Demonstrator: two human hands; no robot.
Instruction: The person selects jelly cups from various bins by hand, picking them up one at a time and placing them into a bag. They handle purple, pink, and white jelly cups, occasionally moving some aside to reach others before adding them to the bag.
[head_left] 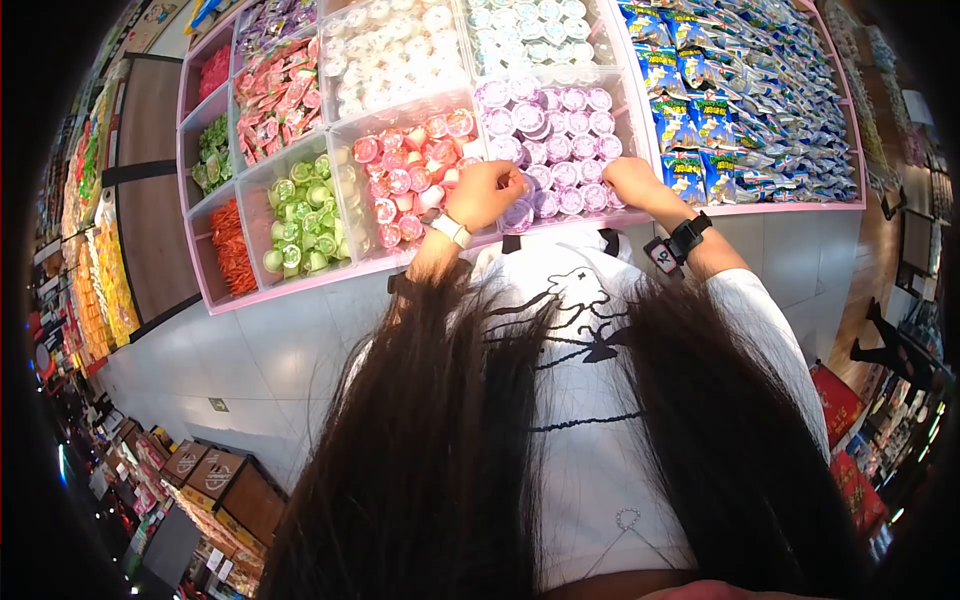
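Note:
Several small purple-lidded jelly cups [560, 150] stand in rows in one compartment of a pink-edged display bin [330, 270]. My left hand [487, 194] is over the left front of that compartment, fingers curled in. Whatever its fingertips hold, if anything, is hidden. At the right front edge of the same compartment, my right hand [637, 184] is bent down against the cups, its fingers drawn together. I cannot make out what is between them. Red and pink jelly cups [400, 190] lie loosely in the compartment left of my left hand.
Green jelly cups [305, 215] and red-wrapped snacks [280, 95] fill compartments on the left. White cups [390, 55] and pale blue-lidded cups [530, 35] are behind. Blue snack packets [740, 110] lie on the right. Cardboard boxes [220, 475] stand on the floor behind left.

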